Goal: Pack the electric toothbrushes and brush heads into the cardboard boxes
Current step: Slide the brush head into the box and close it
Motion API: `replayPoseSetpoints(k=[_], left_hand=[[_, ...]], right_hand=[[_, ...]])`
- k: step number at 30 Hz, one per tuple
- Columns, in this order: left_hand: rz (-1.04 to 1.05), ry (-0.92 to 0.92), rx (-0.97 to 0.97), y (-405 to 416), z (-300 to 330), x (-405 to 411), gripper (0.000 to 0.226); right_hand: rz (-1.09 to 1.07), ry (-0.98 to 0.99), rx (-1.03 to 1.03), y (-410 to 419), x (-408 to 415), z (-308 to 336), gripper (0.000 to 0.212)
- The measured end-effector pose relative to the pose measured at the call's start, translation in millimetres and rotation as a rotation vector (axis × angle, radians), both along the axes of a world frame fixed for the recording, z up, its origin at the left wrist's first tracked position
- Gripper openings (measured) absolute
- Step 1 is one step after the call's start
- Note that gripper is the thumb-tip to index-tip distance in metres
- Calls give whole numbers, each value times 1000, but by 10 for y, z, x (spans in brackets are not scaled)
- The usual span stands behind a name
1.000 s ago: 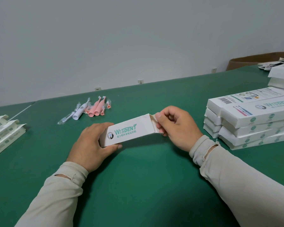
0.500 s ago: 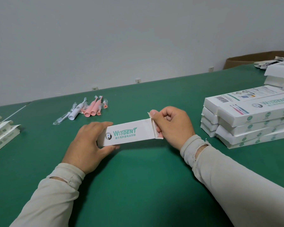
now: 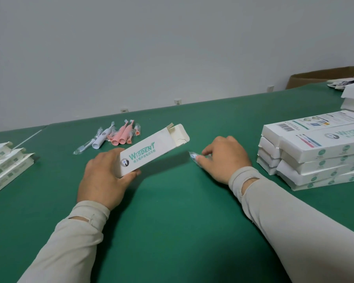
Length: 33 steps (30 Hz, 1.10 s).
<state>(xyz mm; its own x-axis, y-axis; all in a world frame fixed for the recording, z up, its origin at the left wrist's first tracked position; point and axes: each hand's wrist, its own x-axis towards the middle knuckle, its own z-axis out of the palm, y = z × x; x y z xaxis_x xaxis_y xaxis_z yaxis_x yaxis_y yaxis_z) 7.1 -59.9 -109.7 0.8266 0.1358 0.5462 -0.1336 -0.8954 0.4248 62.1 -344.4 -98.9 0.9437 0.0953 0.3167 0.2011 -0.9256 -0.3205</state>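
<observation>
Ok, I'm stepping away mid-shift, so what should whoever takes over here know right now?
Left hand holds the white cardboard box, tilted, end flap open.
Right hand pinches a clear-wrapped brush head on the green table; its grip looks light.
Pink and white toothbrushes lie loose beyond the box.
Stack of white printed boxes sits at the right; whether packed, unclear.
Flat white cartons at the left.
Left: fill and close this box, then pack the loose pieces.

a green table (image 3: 172,231) runs to a grey wall (image 3: 151,48) with small white sockets (image 3: 177,102) low along it.
</observation>
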Motion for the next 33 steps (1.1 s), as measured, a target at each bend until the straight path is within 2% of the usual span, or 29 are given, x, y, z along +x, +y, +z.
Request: replayPoseSetpoints(k=[3, 5, 7, 8, 10, 14, 15, 17, 20, 23, 26, 31, 33], left_hand=[[2, 15, -6, -9, 0, -3, 47], [6, 14, -8, -16, 6, -13, 48], [15, 7, -17, -14, 17, -23, 48], [24, 6, -24, -9, 22, -27, 48], [44, 5, -30, -2, 27, -36, 48], [19, 56, 0, -53, 22, -39, 49], [3, 71, 8, -75, 19, -38, 50], [-29, 72, 16, -105, 15, -33, 51], [-75, 68, 16, -125, 1, -52, 52], [-131, 67, 21, -146, -7, -67, 53], [-151, 67, 38, -163, -7, -63, 55], [-128, 69, 33, -143, -4, -63, 53], [-118, 70, 40, -145, 5, -61, 53]], right_hand=[[3, 12, -284, 119, -62, 68, 38], [57, -23, -374, 164, -118, 104, 35], [110, -16, -377, 177, -181, 144, 26], [121, 0, -299, 164, -202, 158, 20], [111, 21, 26, 92, -213, 165, 7], [203, -15, 812, -7, -282, 174, 30], [266, -6, 965, 10, -309, 181, 31], [331, -23, 1142, 62, -335, 185, 29], [274, -115, 1234, 114, -334, 203, 19], [184, -191, 1254, 116, -341, 202, 19], [154, -164, 1286, 125, -354, 192, 18], [164, -99, 1243, 149, -377, 189, 12], [184, -98, 1120, 129, -375, 176, 12]])
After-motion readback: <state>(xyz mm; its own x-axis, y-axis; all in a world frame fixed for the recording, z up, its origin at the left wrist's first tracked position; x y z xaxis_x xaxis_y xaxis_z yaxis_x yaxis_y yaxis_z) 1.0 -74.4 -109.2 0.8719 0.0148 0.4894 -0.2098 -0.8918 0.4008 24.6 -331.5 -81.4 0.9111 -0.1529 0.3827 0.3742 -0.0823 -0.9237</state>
